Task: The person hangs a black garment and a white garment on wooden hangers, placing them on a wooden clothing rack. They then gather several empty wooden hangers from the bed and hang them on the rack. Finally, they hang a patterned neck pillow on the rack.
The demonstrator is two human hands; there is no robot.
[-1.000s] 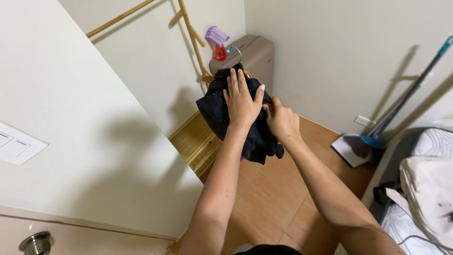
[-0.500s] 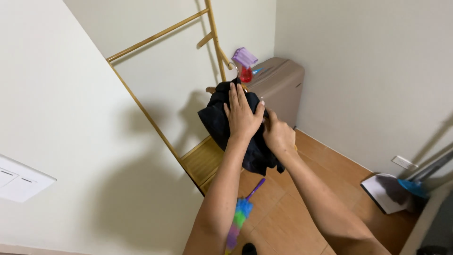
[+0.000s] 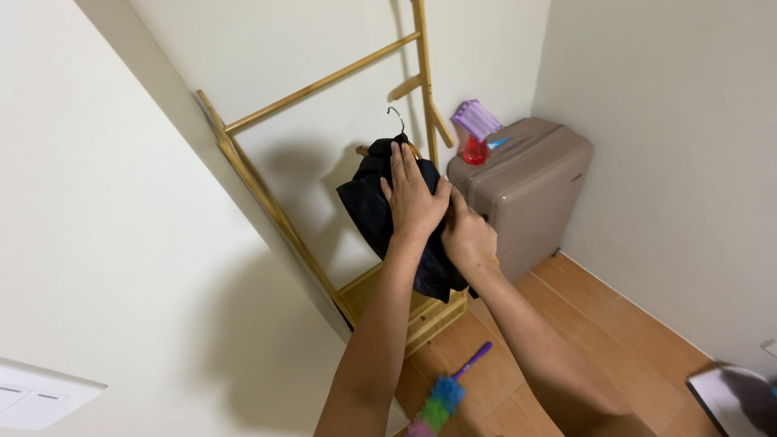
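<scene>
A black garment [image 3: 371,202] hangs on a wooden hanger whose metal hook [image 3: 396,118] sticks up above it. My left hand [image 3: 413,194] lies flat on the garment's top, fingers spread upward. My right hand [image 3: 467,236] grips the garment's right side just below and beside the left hand. Both hands hold it up in front of a bamboo clothes rack [image 3: 324,81] that leans against the white wall. The hook hangs below the rack's rail, apart from it.
A taupe suitcase [image 3: 526,182] stands in the corner with a red spray bottle [image 3: 475,150] and a purple item on top. A multicoloured duster with a purple handle [image 3: 447,390] lies on the wooden floor. A dustpan [image 3: 732,396] sits at bottom right. A wall switch [image 3: 32,395] is at lower left.
The view has swung left and up, bringing the rack's rail and the suitcase into full sight. My hands keep hold of the black garment, now raised closer to the rack.
</scene>
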